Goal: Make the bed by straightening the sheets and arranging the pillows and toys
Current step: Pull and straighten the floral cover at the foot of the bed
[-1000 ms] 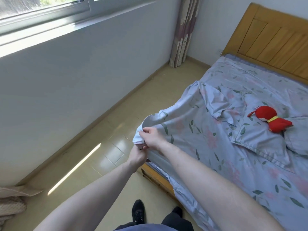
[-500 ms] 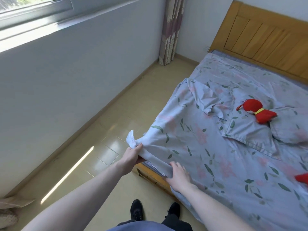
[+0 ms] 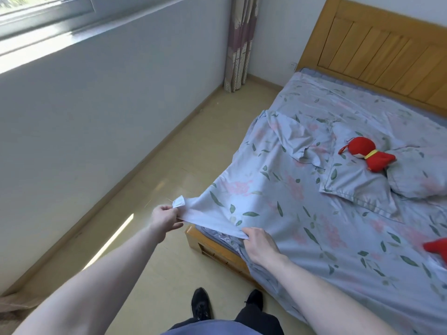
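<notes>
Sheet [image 3: 278, 201] corner pinched by left hand [image 3: 164, 220], hem gripped by right hand [image 3: 260, 246] at bed's foot corner; uneven pull judged likely to drag pillow [image 3: 358, 180] askew.

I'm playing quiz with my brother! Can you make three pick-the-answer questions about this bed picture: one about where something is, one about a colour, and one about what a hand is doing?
1. Where does the whole red toy lie?
A. on the floor
B. on a pillow
C. on the windowsill

2. What colour is the headboard?
A. white
B. black
C. yellowish wood

3. What is the left hand doing?
A. gripping the sheet corner
B. hanging free
C. holding a toy

Answers: 1 B, the toy rests on the pillow. 2 C, its planks are plain wood. 3 A, the fingers curl round the corner beside the white tag.
</notes>
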Available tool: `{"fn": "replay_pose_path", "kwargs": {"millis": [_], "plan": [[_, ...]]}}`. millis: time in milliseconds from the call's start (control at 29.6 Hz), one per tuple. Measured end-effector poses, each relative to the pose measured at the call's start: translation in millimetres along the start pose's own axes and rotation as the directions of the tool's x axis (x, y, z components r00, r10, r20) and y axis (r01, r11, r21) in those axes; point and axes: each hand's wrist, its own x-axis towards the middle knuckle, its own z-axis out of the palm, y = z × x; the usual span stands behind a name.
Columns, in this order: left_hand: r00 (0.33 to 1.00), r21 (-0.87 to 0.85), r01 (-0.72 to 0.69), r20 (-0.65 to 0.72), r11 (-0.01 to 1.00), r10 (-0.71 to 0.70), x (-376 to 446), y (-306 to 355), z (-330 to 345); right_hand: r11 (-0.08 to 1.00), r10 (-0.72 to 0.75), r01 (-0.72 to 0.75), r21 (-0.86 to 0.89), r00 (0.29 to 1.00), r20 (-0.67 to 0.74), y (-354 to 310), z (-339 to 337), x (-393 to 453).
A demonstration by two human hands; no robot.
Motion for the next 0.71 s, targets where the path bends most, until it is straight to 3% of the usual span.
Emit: {"fn": "replay_pose_path", "kwargs": {"millis": [236, 372, 439, 507, 574, 642, 709], "plan": [[0.999, 0.183, -0.040, -0.023, 0.982, 0.045, 7, 14, -8, 1.000, -0.012, 0.012, -0.022, 1.000, 0.007, -11, 7, -1], [0.997, 0.179, -0.038, -0.052, 0.983, 0.048, 15, 9, -18, 0.999, -0.027, 0.027, -0.017, 1.000, 0.005, -10, 9, -6], [0.988, 0.240, -0.126, -0.058, 0.962, 0.144, 13, 0, -26, 1.000, -0.023, 0.023, 0.005, 1.000, -0.011, -8, 12, -7], [0.933, 0.426, -0.314, -0.026, 0.849, 0.358, 7, -15, -36, 1.000, -0.016, 0.016, 0.021, 1.000, -0.005, -5, 16, -8], [0.866, 0.617, -0.420, 0.053, 0.666, 0.497, 1, -34, -48, 1.000, -0.014, 0.014, 0.009, 1.000, 0.017, -4, 20, -10], [0.851, 0.757, -0.410, 0.116, 0.509, 0.512, 0, -54, -62, 1.000, -0.014, 0.014, -0.010, 0.999, 0.044, -5, 24, -14], [0.891, 0.844, -0.348, 0.161, 0.409, 0.425, 1, -70, -71, 1.000, -0.012, 0.014, -0.021, 0.998, 0.064, -5, 27, -16]]}}
